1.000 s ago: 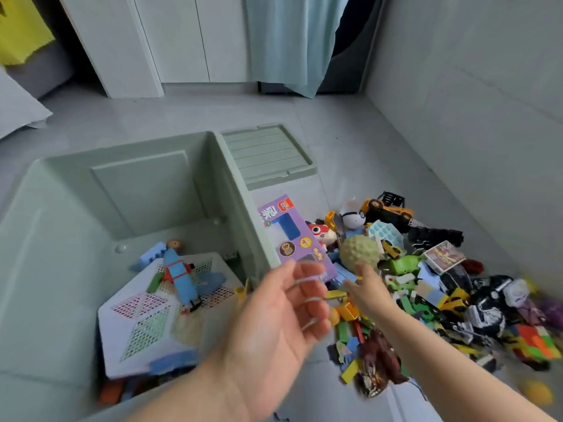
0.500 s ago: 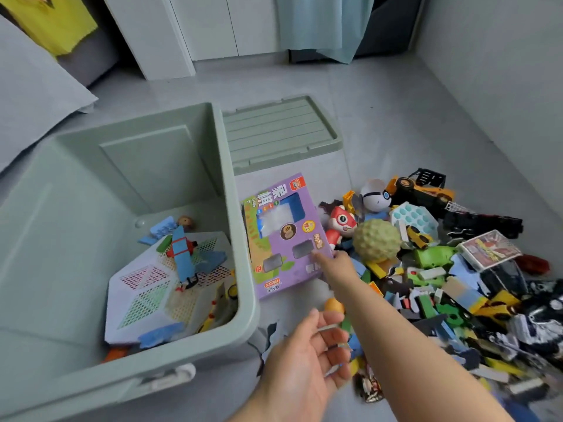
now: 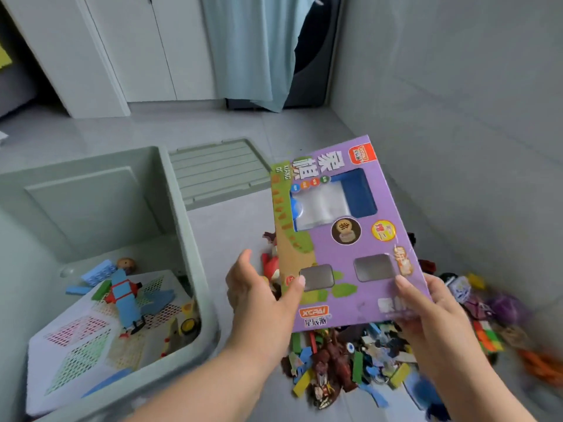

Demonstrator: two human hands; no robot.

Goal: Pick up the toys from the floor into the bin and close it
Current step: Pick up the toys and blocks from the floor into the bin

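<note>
The green bin (image 3: 195, 269) is sitting open on the left, with a blue toy plane (image 3: 126, 295) lying inside. Its lid (image 3: 216, 170) is lying flat on the floor just behind. The left hand (image 3: 259, 292) is pinching the purple box (image 3: 344, 239) by its bottom edge. The right hand (image 3: 426, 312) is gripping the other bottom corner, above the toy pile (image 3: 350, 363).

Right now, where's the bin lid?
Head view, left of centre: the lid lies flat on the floor, behind the open bin, touching its far right corner.
</note>
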